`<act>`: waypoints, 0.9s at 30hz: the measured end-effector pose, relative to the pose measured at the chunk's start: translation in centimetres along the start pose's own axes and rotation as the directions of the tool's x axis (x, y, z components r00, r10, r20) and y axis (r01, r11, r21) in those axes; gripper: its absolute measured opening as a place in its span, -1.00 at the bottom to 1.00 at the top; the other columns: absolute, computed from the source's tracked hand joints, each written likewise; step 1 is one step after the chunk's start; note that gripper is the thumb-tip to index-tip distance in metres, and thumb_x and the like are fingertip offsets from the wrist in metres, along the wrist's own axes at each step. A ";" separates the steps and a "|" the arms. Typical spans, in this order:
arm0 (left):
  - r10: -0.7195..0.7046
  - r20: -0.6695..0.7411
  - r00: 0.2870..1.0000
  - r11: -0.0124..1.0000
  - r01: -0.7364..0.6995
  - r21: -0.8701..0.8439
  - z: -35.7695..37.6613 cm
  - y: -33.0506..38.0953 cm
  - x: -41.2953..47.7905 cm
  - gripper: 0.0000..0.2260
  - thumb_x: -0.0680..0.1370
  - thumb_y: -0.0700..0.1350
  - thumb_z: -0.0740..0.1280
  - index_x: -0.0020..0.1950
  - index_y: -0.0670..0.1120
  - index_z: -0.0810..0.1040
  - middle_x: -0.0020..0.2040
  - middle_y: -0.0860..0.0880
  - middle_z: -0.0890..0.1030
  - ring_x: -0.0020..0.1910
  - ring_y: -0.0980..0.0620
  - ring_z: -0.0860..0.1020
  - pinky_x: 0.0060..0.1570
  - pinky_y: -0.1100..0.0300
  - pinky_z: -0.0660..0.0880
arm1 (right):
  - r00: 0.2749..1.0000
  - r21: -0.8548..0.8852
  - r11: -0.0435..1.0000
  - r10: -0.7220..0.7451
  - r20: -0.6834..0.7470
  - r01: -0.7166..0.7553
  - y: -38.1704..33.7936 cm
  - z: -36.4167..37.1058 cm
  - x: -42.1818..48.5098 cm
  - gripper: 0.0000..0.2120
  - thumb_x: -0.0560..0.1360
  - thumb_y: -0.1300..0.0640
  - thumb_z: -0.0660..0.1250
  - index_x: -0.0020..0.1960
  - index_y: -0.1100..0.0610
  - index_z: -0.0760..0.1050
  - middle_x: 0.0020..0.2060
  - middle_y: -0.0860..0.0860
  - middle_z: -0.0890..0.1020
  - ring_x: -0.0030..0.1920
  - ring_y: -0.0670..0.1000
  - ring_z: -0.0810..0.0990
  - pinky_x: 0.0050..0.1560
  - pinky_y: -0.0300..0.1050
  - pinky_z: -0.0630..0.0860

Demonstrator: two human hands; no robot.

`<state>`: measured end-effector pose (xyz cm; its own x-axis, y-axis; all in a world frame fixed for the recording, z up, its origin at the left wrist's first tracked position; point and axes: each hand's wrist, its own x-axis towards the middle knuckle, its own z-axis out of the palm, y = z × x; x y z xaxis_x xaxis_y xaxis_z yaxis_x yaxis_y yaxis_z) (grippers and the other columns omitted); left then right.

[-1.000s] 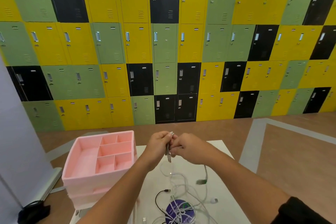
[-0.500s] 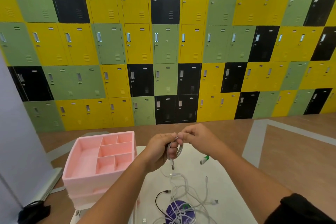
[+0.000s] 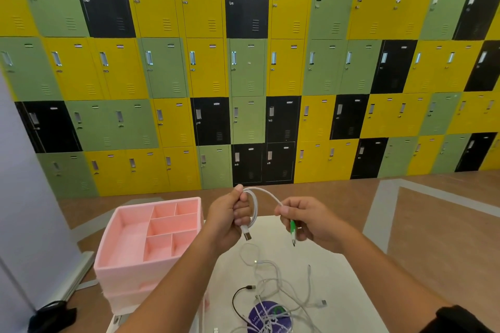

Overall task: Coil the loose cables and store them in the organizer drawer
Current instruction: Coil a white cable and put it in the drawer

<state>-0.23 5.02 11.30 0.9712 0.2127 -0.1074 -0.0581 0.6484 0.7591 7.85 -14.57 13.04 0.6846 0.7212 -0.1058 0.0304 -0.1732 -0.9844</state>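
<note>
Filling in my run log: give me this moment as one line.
step: coil white cable | left hand: grips loop | right hand: pinches green plug | other cables: tangled on table

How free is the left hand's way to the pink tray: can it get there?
Probably yes: the pink tray lies open just left of the left hand, with nothing between them. But that hand grips the white cable, which the right hand also holds.

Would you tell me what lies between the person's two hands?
In the head view, a white cable arcs across the gap from the left hand to the right hand.
</note>
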 end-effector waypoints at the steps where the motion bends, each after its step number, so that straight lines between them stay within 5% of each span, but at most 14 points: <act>1: -0.007 0.002 1.000 0.999 0.007 -0.040 0.0 0.1 0.0 -0.62 0.69 -0.03 0.17 -0.26 -0.16 0.48 -0.45 0.02 0.25 -0.56 0.17 0.21 -0.61 0.34 0.20 | 0.997 0.079 0.997 0.016 0.074 -0.021 0.3 -0.4 -0.3 -0.86 0.61 0.20 0.32 0.02 0.26 0.61 -0.32 0.10 0.55 -0.41 -0.03 0.43 -0.43 -0.22 0.35; 4: -0.034 0.029 0.999 0.987 0.038 -0.153 0.1 0.4 -0.1 -0.63 0.69 -0.03 0.17 -0.26 -0.17 0.47 -0.47 0.03 0.25 -0.59 0.17 0.22 -0.64 0.35 0.20 | 0.978 0.354 0.933 -0.013 0.208 -0.063 0.8 -1.4 -0.9 -0.91 0.52 0.28 0.38 -0.01 0.29 0.56 -0.32 0.15 0.53 -0.44 -0.04 0.43 -0.48 -0.23 0.38; 7: -0.073 0.080 0.994 0.979 0.087 -0.184 0.5 0.3 -0.5 -0.65 0.65 -0.03 0.21 -0.28 -0.16 0.48 -0.47 0.04 0.25 -0.59 0.18 0.22 -0.63 0.36 0.19 | 0.999 0.457 0.889 -0.039 0.037 0.018 0.5 -1.3 -0.3 -0.94 0.50 0.31 0.35 -0.03 0.30 0.53 -0.24 0.22 0.62 -0.37 0.04 0.58 -0.41 -0.18 0.55; 11: -0.134 0.213 0.968 0.962 0.179 -0.207 1.2 -0.1 -1.1 -0.70 0.60 -0.03 0.24 -0.27 -0.16 0.47 -0.49 0.04 0.26 -0.61 0.18 0.24 -0.63 0.37 0.18 | 0.981 0.423 0.899 -0.037 -0.189 0.116 -0.9 -0.4 0.8 -0.92 0.59 0.36 0.28 0.01 0.32 0.54 -0.21 0.25 0.65 -0.31 0.07 0.64 -0.31 -0.15 0.63; 17: -0.218 0.328 0.919 0.963 0.256 -0.078 1.7 -0.3 -1.1 -0.68 0.64 -0.02 0.20 -0.23 -0.17 0.48 -0.49 0.05 0.28 -0.60 0.20 0.26 -0.63 0.39 0.21 | 0.990 0.346 0.935 -0.031 -0.136 0.076 -1.4 1.2 1.1 -0.91 0.60 0.35 0.28 -0.03 0.30 0.56 -0.24 0.22 0.64 -0.30 0.09 0.63 -0.29 -0.12 0.62; 27: 0.002 0.199 0.980 0.962 -0.056 0.269 1.3 -0.9 -1.6 -0.69 0.65 -0.04 0.24 -0.23 -0.16 0.53 -0.43 0.01 0.28 -0.52 0.17 0.23 -0.55 0.35 0.25 | 0.997 0.297 0.952 0.063 0.042 -0.072 -1.4 2.1 0.6 -0.79 0.65 0.24 0.21 0.14 0.31 0.58 -0.07 0.22 0.65 -0.12 0.13 0.64 -0.17 -0.01 0.61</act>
<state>-1.39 3.14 11.65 0.9976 0.0643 0.0237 -0.0484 0.4153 0.9084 6.70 -12.45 14.01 0.6539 0.7365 -0.1731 -0.2366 -0.0183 -0.9714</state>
